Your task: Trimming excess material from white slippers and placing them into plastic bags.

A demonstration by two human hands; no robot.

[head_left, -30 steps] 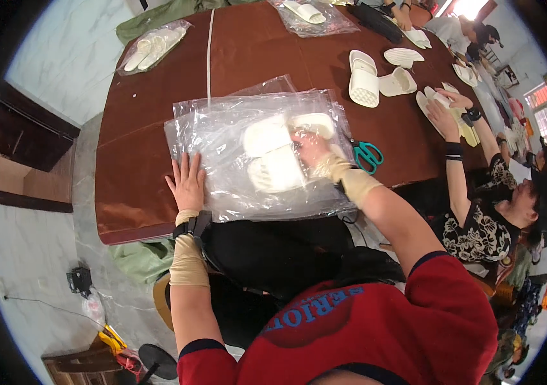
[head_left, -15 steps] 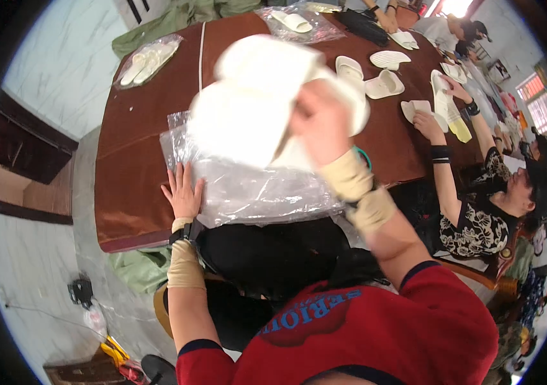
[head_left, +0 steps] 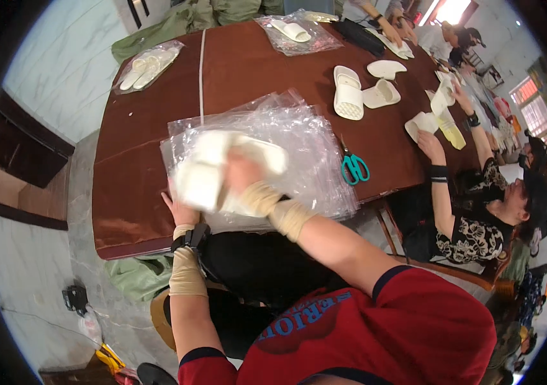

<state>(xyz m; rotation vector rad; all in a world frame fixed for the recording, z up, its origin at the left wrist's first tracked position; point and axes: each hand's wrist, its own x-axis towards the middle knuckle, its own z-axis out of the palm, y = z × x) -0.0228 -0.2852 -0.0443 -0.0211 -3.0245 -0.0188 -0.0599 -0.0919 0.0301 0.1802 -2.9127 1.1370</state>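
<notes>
A long brown worktop (head_left: 248, 77) is filling the room, standing on pale marbled floor tiles (head_left: 42, 77). The right hand (head_left: 243, 173) is gripping a blurred pair of white slippers (head_left: 212, 170) over a stack of clear plastic bags (head_left: 305, 147) at the near edge. The left hand (head_left: 178, 210) is lying flat and open, pressing that stack's corner. Teal scissors (head_left: 354, 167) are lying beside the bags; bagged slippers (head_left: 148, 64) are sitting at the far left, and seated co-workers are lining the right side.

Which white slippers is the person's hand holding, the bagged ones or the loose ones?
The blurred pair of white foam slippers in the right hand, above the clear plastic bag stack. All the others lie on the brown table.
</notes>
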